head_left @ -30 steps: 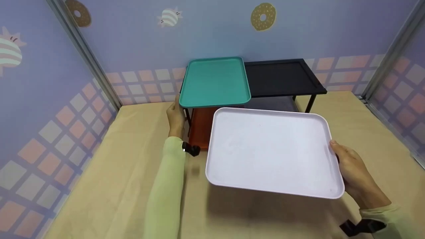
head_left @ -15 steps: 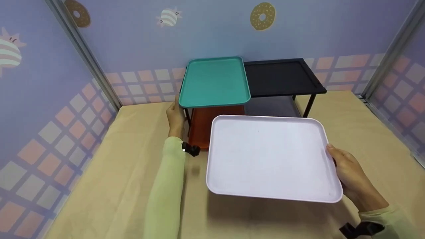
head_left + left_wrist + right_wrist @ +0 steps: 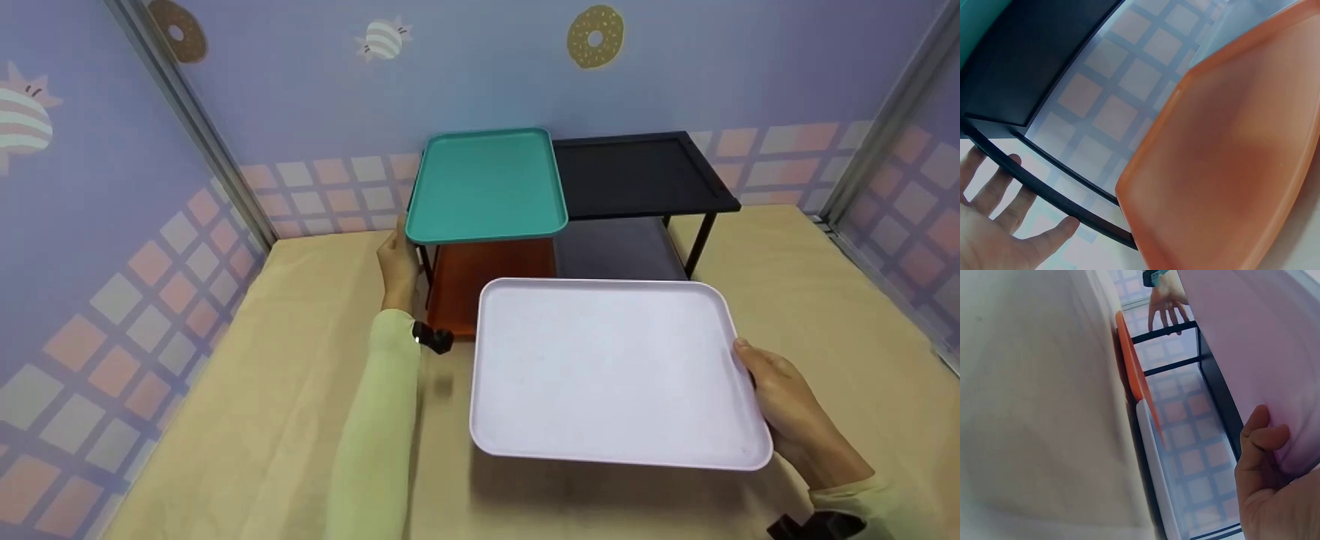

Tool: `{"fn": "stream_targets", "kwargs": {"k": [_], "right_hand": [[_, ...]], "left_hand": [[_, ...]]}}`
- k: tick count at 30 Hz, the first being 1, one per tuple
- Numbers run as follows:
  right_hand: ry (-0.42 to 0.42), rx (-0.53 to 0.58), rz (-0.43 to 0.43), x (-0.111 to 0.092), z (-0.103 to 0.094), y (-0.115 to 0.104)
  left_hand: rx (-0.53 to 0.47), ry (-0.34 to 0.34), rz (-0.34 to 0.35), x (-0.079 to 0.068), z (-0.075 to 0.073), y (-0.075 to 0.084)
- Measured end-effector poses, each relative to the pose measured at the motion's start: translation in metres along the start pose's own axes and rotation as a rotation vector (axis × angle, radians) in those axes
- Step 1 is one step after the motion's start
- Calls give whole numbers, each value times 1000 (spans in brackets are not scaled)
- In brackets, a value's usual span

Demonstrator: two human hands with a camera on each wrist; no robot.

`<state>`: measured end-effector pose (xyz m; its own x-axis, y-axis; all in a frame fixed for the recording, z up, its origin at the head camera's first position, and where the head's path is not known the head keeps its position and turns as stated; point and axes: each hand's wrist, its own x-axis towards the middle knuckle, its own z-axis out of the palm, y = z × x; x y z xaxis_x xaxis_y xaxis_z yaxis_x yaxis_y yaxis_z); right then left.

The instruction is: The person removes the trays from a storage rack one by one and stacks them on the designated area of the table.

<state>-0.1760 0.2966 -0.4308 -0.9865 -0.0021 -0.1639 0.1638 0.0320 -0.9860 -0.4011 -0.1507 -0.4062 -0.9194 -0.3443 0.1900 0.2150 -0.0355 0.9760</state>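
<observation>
My right hand (image 3: pixel 784 401) grips the right edge of a pale lilac rectangular tray (image 3: pixel 615 375). The thumb lies at the rim, and the right wrist view shows curled fingers (image 3: pixel 1261 427) against the tray's underside. The tray hangs above the table, in front of a black two-level rack (image 3: pixel 637 176). At the rack's left end, my left hand (image 3: pixel 397 266) is spread against a thin black leg (image 3: pixel 1050 194), its fingers touching it without wrapping round. A teal tray (image 3: pixel 487 184) lies on the rack's top left. Below it rests an orange tray (image 3: pixel 454 300).
On the rack's lower right level lies a grey tray (image 3: pixel 622 247), partly covered by the lilac one. A beige cloth (image 3: pixel 277 360) covers the table. Patterned walls (image 3: pixel 322 97) close in the back and both sides.
The lilac tray and my right hand have moved down and toward me, showing more of the orange and grey trays. My left hand has stayed at the rack's leg.
</observation>
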Motion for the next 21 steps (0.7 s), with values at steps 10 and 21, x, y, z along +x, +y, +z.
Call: {"fn": "stream_targets", "kwargs": {"k": [10,21], "right_hand": [[1,26,28,0,2,11],[-31,-26,71,1,6,17]], "left_hand": [[12,1,-14,-1,1,0],[18,-20,19,0,0,-1]]}}
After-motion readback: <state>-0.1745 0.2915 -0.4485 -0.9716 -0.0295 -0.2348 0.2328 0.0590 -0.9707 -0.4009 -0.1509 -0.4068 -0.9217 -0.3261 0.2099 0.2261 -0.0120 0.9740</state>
